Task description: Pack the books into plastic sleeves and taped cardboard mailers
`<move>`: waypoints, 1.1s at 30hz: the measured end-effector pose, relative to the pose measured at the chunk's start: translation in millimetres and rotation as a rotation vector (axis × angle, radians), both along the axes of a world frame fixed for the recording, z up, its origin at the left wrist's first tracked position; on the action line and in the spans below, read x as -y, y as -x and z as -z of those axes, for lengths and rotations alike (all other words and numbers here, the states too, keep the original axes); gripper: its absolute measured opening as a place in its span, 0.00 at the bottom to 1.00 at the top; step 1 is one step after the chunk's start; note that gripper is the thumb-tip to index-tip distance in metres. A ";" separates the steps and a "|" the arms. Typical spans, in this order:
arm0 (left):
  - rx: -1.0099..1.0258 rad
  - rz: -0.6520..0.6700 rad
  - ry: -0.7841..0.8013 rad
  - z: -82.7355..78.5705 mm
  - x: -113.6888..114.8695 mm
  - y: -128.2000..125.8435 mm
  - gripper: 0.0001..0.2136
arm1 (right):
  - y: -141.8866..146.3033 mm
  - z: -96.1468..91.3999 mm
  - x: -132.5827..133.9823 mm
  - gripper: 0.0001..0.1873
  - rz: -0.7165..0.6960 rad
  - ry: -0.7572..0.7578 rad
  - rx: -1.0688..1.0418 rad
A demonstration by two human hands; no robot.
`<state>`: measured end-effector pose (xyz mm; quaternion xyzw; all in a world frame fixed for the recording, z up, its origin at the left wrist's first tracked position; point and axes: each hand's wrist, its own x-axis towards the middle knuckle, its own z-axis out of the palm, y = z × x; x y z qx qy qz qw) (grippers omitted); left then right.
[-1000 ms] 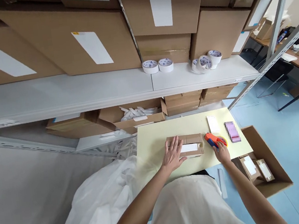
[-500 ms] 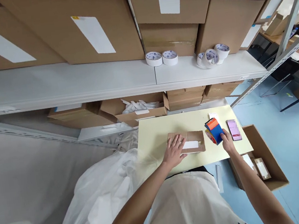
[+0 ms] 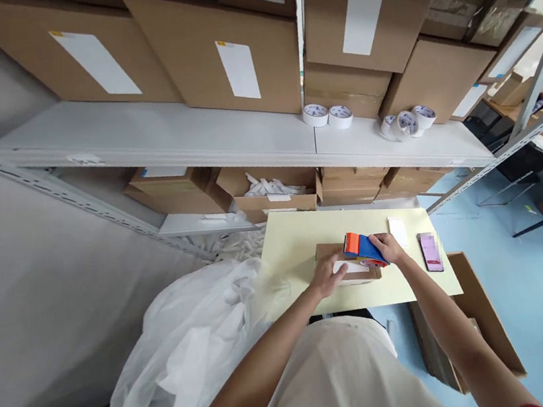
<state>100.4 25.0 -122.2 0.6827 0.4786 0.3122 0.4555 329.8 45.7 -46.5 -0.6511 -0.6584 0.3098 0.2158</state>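
Observation:
A small brown cardboard box (image 3: 324, 250) with a white label lies on the pale yellow table. My left hand (image 3: 326, 276) rests at the left part of the box, its fingers and thumb stretched apart. Wrapped in my right hand (image 3: 386, 248) is a blue and orange tape dispenser (image 3: 368, 249). The dispenser is over the right part of the box and hides some of it. Whether it touches the box I cannot tell.
A phone (image 3: 431, 252) and a white card (image 3: 398, 232) lie on the table (image 3: 286, 235). An open carton (image 3: 486, 315) stands at right below it. Plastic wrapping (image 3: 183, 335) bulges at left. Behind, a shelf (image 3: 242, 134) bears cartons and several tape rolls (image 3: 340, 116).
My right hand has brought the tape dispenser left, over the box, and turned it. My left hand has slid from the top toward the box's left part. The head view has shifted.

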 end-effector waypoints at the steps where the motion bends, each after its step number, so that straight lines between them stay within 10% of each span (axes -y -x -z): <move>1: 0.152 -0.070 0.134 -4.4 -3.7 -2.6 0.28 | -0.3 0.4 0.0 0.33 -0.004 -0.010 0.005; 6: 0.484 -0.235 0.607 -23.5 -22.0 -14.8 0.19 | 1.9 1.5 3.0 0.32 -0.029 -0.007 0.031; 11: 0.450 -0.262 0.579 -22.5 -32.8 -10.3 0.08 | 8.7 -8.9 2.1 0.32 -0.068 -0.003 0.110; 20: 0.184 -0.480 0.527 24.5 -23.8 77.1 0.09 | 8.3 -19.6 0.9 0.30 -0.170 0.008 0.480; 28: -0.014 -0.458 0.381 51.4 -19.5 56.4 0.04 | 18.0 -12.5 0.5 0.31 -0.142 0.034 0.601; 33: -0.059 -0.476 0.308 58.5 -15.0 60.9 0.23 | 23.1 -17.6 4.4 0.29 -0.141 0.054 0.630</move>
